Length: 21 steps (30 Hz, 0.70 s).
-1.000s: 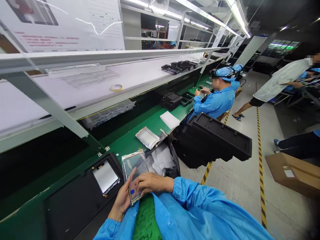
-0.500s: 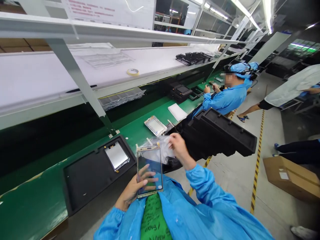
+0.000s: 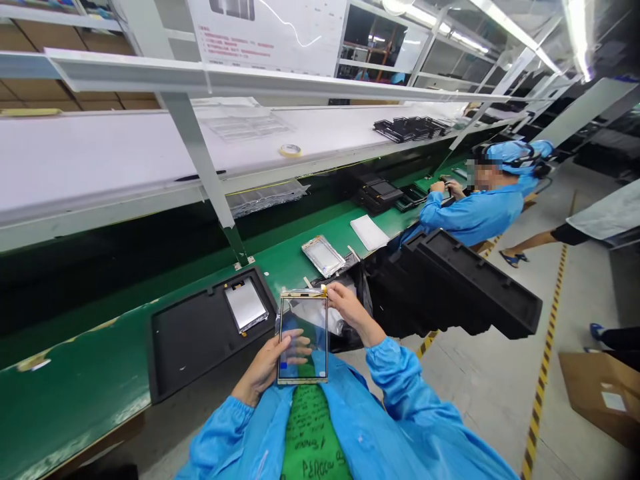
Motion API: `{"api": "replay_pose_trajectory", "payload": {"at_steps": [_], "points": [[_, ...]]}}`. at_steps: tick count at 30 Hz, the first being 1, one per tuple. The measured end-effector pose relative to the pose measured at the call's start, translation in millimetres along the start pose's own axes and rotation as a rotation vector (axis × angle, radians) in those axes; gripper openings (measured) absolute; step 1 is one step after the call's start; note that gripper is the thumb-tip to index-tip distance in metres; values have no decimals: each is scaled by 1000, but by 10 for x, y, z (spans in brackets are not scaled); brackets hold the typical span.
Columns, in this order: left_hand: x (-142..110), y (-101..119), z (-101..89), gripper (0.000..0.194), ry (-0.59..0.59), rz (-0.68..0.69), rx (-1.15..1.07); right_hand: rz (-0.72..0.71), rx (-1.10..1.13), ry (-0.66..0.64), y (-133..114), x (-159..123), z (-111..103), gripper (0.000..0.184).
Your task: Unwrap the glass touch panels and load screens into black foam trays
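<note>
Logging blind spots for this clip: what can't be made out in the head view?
- Left hand: its fingers show only through the glass panel it holds.
- Right hand: fingertips pinch the panel's top corner; whether film is gripped is too small to tell.
- Writing on the green cloth: partly cut off by the bottom edge.
- Poster text: too small.

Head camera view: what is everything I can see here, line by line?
Glass touch panel: one, clear with gold rim, held upright in front of the person.
Black tray: one, on the green bench, at left.
Silver screen: one, seated in the tray.
Wrapped panel: one, silvery, on the bench farther along.
White sheet: one, beyond it.
Tape roll: one, yellowish, on the white shelf.
Black moulded trays: stack, right of the bench.
Co-worker: one, blue coat, seated farther down.
Cardboard box: one, brown, floor at right.
Left hand: behind the panel, gripping it.
Right hand: pinching the panel's top right corner.
</note>
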<state>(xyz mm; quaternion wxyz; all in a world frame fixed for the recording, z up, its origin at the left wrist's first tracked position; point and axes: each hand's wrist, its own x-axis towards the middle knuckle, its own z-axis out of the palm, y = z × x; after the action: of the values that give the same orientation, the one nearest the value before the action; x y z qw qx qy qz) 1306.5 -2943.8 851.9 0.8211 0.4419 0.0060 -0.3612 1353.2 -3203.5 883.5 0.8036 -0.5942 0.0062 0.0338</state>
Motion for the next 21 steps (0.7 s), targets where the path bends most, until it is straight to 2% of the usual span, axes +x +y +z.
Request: {"api": "replay_pose_trajectory", "payload": {"at_steps": [3,6,10,13,16,18,20,21], "points": [[6,-18,-5,39,20,20,11,73,237,-63,93,78,164,51],[-27,-45,-49,37,26,16,13,135,383,-96,324,90,253,52],[-147,-106,-175,36,48,28,-62,201,166,-192,749,-35,212,48],[-212,-165,-263,37,162,33,-132,278,-6,-342,917,-238,88,47],[-193,-216,-286,40,335,-9,-146,349,-56,-565,891,-449,33,59],[-158,-236,-286,41,405,-53,-123,370,-115,-682,822,-538,45,62],[-134,-240,-304,41,411,-92,-70,364,-216,-703,761,-578,59,47],[-128,-236,-323,41,399,-104,-21,353,-262,-673,739,-586,58,39]]}}
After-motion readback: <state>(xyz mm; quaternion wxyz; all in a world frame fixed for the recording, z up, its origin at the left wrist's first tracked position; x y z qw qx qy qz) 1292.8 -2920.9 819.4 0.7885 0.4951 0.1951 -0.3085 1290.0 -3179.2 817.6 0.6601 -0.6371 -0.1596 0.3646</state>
